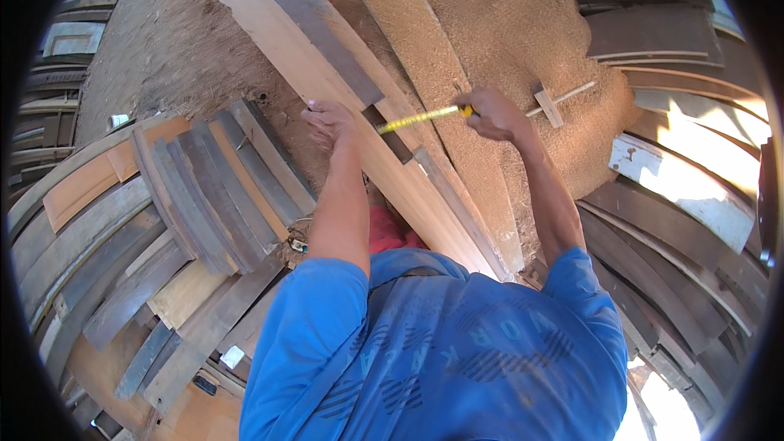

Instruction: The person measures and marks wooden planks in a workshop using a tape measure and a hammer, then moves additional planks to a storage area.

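Observation:
My left hand (327, 121) has its fingers curled on the left edge of a long pale plank (408, 200). My right hand (490, 114) grips a yellow tape measure (465, 110). Its extended blade (416, 118) reaches leftward across a dark gap between board pieces to the pale plank; I cannot make out its end. A grey-brown board (322, 41) lies along the plank's upper part. Another long, sawdust-covered board (416, 41) runs beside them to the right.
Stacks of weathered boards surround me at lower left (212, 196), far left (73, 37) and right (641, 37). Sawdust (523, 24) covers the ground at right, with a small wooden crosspiece (549, 108) on a thin stick. Bare dirt (171, 33) is at upper left.

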`<state>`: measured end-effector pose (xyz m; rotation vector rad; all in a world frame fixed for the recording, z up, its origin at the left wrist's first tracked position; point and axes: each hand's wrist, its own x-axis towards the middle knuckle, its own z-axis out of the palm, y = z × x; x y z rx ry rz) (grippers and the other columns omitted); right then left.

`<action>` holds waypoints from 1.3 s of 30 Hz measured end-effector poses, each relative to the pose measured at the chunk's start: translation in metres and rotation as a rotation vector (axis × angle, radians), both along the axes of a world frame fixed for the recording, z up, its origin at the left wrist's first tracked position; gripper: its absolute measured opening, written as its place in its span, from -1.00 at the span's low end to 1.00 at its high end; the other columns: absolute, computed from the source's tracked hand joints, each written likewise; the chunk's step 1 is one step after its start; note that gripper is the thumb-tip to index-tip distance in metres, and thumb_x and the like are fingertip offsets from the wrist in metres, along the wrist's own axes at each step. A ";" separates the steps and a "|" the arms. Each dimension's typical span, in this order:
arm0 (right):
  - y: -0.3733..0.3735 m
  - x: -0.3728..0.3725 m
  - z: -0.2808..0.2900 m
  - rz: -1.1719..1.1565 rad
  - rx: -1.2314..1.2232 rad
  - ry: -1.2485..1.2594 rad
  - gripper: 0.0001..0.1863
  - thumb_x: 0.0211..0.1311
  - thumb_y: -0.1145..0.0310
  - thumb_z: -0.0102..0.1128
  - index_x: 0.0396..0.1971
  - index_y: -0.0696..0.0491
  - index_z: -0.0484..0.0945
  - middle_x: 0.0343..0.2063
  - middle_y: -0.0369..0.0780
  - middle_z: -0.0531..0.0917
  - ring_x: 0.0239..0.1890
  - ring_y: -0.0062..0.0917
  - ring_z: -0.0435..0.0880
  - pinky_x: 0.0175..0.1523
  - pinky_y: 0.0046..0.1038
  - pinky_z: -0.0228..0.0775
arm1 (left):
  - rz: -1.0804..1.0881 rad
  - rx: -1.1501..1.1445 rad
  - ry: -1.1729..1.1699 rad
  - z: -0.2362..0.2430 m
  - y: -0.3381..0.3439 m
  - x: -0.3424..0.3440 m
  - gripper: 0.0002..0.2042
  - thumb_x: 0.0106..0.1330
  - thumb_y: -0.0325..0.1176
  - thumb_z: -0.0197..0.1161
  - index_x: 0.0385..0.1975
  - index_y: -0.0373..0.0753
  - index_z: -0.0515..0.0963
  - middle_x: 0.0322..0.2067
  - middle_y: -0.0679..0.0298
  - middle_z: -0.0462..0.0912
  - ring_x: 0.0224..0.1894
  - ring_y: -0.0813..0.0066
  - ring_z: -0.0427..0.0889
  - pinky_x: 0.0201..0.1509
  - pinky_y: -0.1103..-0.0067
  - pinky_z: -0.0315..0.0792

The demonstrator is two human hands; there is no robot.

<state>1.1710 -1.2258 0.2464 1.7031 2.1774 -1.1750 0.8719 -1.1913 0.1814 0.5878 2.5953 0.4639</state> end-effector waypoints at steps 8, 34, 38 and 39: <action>-0.079 -0.035 0.018 0.091 -0.185 -0.145 -0.51 0.11 0.41 0.15 0.07 -0.29 0.64 -0.02 -0.13 0.62 0.09 -0.03 0.54 0.18 -0.06 0.45 | -0.032 0.008 0.007 0.007 0.003 0.003 -0.52 0.53 -0.01 -0.23 0.03 -0.32 0.43 0.00 -0.12 0.59 0.13 -0.20 0.51 0.18 0.01 0.37; -0.064 -0.035 0.002 0.184 -0.128 -0.192 -0.50 0.16 0.44 0.18 0.10 -0.34 0.63 0.10 -0.18 0.55 0.16 -0.10 0.47 0.16 -0.10 0.51 | 0.051 0.024 0.075 -0.007 0.006 0.006 -0.48 0.49 0.03 -0.19 0.07 -0.31 0.47 0.05 -0.08 0.61 0.17 -0.17 0.50 0.24 0.04 0.31; -0.065 -0.034 0.000 0.164 -0.130 -0.160 -0.46 0.08 0.47 0.22 0.11 -0.29 0.63 0.06 -0.14 0.56 0.18 -0.02 0.47 0.17 -0.08 0.49 | 0.050 0.012 0.066 -0.007 0.005 0.005 -0.48 0.49 0.03 -0.19 0.06 -0.31 0.47 0.03 -0.09 0.62 0.18 -0.16 0.50 0.24 0.03 0.31; -0.065 -0.033 -0.001 0.168 -0.122 -0.163 -0.46 0.09 0.47 0.22 0.11 -0.29 0.63 0.05 -0.14 0.56 0.18 -0.03 0.47 0.17 -0.09 0.49 | 0.045 0.003 0.058 -0.002 0.005 0.006 -0.49 0.49 0.03 -0.18 0.05 -0.32 0.47 0.03 -0.10 0.62 0.18 -0.16 0.50 0.24 0.03 0.31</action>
